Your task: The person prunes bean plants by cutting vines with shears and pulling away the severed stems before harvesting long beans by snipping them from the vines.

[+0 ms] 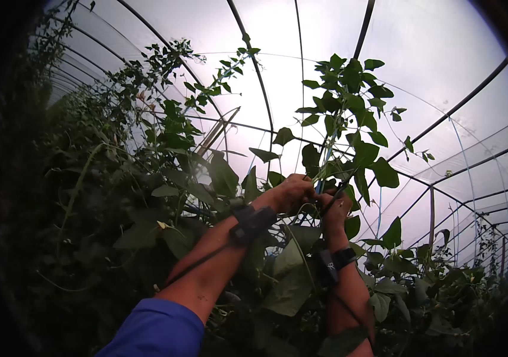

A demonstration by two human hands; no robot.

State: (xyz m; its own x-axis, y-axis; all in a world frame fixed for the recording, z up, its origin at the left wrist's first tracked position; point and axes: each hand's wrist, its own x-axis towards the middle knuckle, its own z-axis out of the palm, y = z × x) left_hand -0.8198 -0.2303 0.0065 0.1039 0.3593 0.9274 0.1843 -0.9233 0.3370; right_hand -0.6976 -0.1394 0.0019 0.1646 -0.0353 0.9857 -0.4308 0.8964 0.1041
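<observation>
In the middle of the head view, my left hand (294, 193) has its fingers curled closed at the base of a bunch of climbing vine stems (323, 169). Close beside it on the right, my right hand (338, 209) is raised to the same stems, its fingers bent in on them. Above both hands the vine's broad green leaves (358, 113) fan out against the bright roof. A pale blue string (329, 146) runs up among the stems. Leaves and shade partly hide the fingertips, and a dark band (252, 223) sits around my left wrist.
Dense foliage (129, 232) fills the left side and the area below my arms. More vines (173, 119) climb at the upper left. Curved metal hoops (254, 56) carry the plastic cover (301, 35). Strings (465, 154) hang at the right, near a wooden post (432, 217).
</observation>
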